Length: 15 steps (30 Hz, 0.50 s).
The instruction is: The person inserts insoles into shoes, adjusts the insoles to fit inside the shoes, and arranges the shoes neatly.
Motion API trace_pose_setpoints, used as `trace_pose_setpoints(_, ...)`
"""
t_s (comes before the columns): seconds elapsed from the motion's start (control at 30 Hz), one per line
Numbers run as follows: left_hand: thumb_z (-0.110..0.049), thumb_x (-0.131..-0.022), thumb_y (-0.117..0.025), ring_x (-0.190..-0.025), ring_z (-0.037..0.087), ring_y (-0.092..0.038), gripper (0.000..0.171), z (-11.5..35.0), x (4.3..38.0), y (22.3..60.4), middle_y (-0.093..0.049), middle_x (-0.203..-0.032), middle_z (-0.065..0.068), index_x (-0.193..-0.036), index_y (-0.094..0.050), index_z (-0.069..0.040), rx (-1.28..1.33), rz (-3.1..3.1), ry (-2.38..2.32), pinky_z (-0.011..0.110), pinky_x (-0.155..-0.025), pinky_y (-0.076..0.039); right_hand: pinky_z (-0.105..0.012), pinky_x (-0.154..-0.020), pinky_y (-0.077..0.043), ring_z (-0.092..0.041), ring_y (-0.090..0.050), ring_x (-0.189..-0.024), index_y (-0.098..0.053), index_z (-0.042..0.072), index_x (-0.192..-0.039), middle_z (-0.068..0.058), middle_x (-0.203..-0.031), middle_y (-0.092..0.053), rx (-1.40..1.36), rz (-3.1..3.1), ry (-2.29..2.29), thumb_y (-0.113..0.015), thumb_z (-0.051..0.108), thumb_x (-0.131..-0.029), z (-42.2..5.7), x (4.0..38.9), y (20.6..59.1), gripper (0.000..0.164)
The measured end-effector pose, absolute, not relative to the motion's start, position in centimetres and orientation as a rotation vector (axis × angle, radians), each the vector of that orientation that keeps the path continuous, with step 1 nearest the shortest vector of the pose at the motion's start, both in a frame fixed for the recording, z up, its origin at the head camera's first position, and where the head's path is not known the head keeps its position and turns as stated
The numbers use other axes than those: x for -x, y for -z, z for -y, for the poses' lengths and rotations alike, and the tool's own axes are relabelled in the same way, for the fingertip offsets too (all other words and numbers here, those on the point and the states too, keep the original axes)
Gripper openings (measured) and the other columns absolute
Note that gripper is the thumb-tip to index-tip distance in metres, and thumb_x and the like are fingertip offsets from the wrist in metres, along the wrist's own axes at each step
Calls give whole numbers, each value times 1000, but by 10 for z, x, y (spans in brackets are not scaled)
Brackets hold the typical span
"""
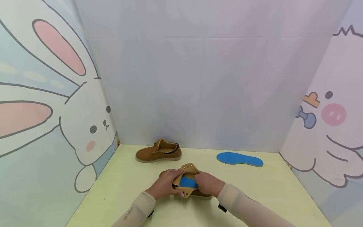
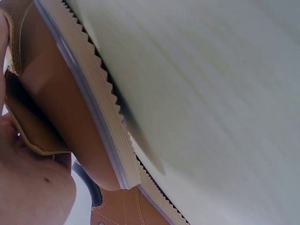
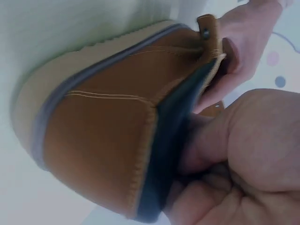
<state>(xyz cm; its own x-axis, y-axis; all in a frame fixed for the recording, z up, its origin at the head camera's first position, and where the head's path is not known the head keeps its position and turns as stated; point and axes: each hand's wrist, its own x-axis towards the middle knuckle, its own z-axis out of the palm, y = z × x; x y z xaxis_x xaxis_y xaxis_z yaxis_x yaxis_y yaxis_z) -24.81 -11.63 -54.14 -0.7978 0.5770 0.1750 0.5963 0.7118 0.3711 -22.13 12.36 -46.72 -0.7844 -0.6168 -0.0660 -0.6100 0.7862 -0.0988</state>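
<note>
A brown lace-up shoe (image 1: 202, 196) sits low on the table before me, toe to the left, its eyelet flaps spread apart. Inside it lies a blue insole (image 1: 187, 182), seen through the opening. My left hand (image 1: 165, 183) grips the front of the shoe, fingers at the far flap and thumb at the near one. At the heel end, my right hand (image 1: 208, 183) reaches into the opening with curled fingers, right at the insole's end. The right wrist view shows its fingers past the dark heel collar (image 3: 176, 131); their tips are hidden inside.
A second brown shoe (image 1: 158, 153) stands behind, toward the left, toe also to the left. Another blue insole (image 1: 239, 159) lies flat at the back right of the pale yellow table (image 1: 255, 195). A white back wall (image 1: 198, 94) and cartoon-printed side panels enclose the table.
</note>
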Motion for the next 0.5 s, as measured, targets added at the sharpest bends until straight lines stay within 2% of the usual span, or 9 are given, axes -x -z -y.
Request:
trace_pose_setpoints(0.2, -73, -71, -74, -136, 24, -47, 108, 115, 249, 539, -46, -155, 0, -156, -42, -15, 979, 2876, 650, 48, -110, -41, -25, -55, -36, -11, -35, -57, -55, 9, -72, 2, -64, -43, 892, -2862, 184, -64, -5, -92, -124, 226, 468, 27)
trace_pose_setpoints(0.4, -72, -71, -74, -137, 25, -46, 108, 115, 249, 539, -46, -155, 1, -157, -42, -15, 970, 2877, 667, 48, -110, -41, -26, -57, -49, -14, -55, -62, -62, 7, -79, -3, -70, -56, 952, -2976, 1, -75, 5, -90, -118, 225, 471, 18)
trace_pose_setpoints(0.5, -73, -71, -73, -137, 25, -46, 108, 115, 248, 541, -46, -155, 1, -157, -41, -15, 965, 2893, 675, 48, -110, -41, -27, -55, -51, -16, -60, -62, -63, 7, -79, -5, -70, -58, 984, -3027, -37, -78, 6, -88, -116, 224, 475, 18)
